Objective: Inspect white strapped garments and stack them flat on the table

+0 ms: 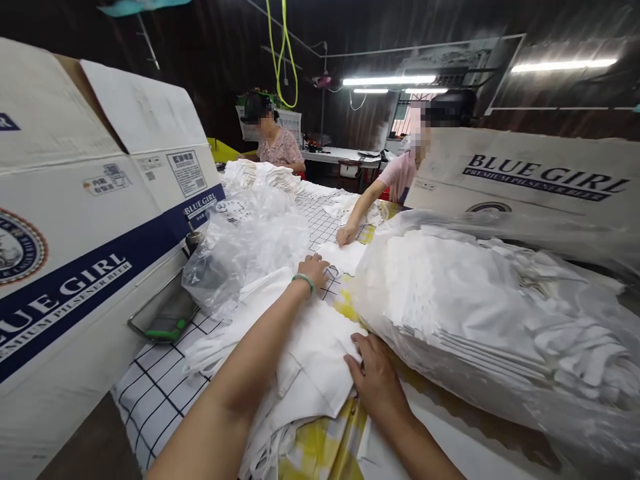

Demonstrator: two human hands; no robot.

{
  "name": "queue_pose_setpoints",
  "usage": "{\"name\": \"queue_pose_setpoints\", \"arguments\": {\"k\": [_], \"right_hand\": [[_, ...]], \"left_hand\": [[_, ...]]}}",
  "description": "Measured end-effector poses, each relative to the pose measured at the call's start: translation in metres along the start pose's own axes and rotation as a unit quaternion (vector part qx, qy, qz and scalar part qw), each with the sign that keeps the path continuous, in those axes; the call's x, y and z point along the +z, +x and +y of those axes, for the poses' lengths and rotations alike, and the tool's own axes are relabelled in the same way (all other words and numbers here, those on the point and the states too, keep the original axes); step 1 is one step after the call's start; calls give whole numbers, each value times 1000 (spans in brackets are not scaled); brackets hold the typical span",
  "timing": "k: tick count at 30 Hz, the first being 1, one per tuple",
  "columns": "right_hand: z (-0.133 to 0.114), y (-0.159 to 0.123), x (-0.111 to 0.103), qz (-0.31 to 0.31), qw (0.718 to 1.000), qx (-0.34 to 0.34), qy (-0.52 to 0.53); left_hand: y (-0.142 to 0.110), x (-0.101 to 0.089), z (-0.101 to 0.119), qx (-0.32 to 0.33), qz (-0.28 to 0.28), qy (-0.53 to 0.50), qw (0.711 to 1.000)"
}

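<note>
A pile of white fabric pieces (305, 347) lies on the table in front of me. My left hand (314, 268), with a green bangle on its wrist, rests palm down on the far end of the top piece, fingers curled over its edge. My right hand (373, 373) presses on the near right edge of the same piece, fingers bent against the cloth. Loose white straps hang off the pile's near side.
A large clear bag of white fabric (480, 300) lies at the right. A crumpled plastic bag (245, 253) and a metal tray (165, 313) sit left, beside a Blue Girl carton (75, 253). Another carton (540, 177) stands right. Two people work across the checked tablecloth (155, 393).
</note>
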State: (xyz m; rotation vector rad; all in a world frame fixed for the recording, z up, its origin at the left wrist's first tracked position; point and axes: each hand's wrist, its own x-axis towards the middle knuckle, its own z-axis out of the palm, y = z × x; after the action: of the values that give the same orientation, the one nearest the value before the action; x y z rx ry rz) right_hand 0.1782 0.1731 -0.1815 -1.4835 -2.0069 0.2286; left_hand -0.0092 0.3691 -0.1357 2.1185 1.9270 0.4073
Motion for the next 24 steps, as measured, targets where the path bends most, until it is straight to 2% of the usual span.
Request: {"name": "queue_pose_setpoints", "arguments": {"k": [2,5,8,11,14,16,19,21,24], "right_hand": [[0,1,-2,-18,1000,-3,7],[-4,2,-8,-40,999,-19,4],[-12,1,-12,-22,997,-53,-43],[-21,-2,-13,-5,990,-91,-107],[-27,-7,-12,-12,990,-103,-99],[-27,-8,-11,-23,995,-82,-50],[-25,-7,-13,-50,999,-14,6],[-25,-6,-18,-61,998,16,10],[-32,-5,-25,-48,998,40,28]], "left_hand": [[-7,-14,-6,-9,24,14,1000],[-25,-41,-28,-57,54,59,995],[-50,-60,-56,-99,16,113,989],[-71,-58,-74,-99,2,114,989],[-81,-45,-78,-50,64,107,991],[-84,-38,-77,-12,106,103,989],[-85,-37,-77,17,152,74,985],[-85,-41,-81,2,147,34,989],[-88,-49,-89,-52,77,-27,995]]}}
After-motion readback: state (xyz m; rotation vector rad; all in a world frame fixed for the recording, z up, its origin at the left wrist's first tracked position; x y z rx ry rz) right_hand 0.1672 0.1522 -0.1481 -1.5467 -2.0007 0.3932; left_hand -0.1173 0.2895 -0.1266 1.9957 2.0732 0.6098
